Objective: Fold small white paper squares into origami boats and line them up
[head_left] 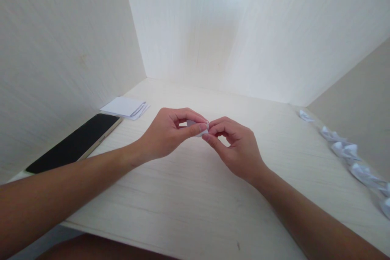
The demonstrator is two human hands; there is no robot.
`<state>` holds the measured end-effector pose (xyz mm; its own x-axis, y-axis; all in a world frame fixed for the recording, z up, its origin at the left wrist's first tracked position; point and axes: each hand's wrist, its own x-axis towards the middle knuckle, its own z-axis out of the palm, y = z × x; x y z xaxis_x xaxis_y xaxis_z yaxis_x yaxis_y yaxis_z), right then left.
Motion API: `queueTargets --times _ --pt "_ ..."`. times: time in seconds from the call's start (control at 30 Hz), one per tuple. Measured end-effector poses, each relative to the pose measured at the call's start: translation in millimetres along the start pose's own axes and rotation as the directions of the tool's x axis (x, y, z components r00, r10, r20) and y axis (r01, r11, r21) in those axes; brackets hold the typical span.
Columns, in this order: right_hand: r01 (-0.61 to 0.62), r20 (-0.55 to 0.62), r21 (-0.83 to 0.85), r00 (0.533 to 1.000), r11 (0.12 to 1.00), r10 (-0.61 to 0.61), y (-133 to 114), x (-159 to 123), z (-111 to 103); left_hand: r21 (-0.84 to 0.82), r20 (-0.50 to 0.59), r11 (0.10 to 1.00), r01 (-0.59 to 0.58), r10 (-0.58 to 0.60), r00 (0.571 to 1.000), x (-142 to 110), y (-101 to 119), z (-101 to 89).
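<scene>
The left hand (166,133) pinches a small, folded white paper piece (203,133) — the right hand (239,146), just beside, grips its near end.

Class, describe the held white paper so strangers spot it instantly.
Over the cream wood-grain desk, a bare left hand faces a bare right hand. Between them sits a small white paper piece, the only paper held, not lying down.
</scene>
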<state>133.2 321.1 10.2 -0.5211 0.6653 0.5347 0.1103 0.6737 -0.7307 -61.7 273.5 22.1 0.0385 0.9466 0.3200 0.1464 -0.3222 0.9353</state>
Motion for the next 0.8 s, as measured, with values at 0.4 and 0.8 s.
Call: queueTargets --times 0.4,0.8 --pt "-0.173 -0.062 0.316 0.977 0.933 0.202 -4.4 1.2 2.5 -0.010 -0.096 1.000 -0.010 0.009 0.995 -1.7 -0.7 1.8" --pt "-0.050 -0.121 0.235 0.989 0.971 0.080 -3.5 0.6 3.2 -0.043 -0.123 0.998 -0.041 0.035 0.992 -0.7 2.5 5.3"
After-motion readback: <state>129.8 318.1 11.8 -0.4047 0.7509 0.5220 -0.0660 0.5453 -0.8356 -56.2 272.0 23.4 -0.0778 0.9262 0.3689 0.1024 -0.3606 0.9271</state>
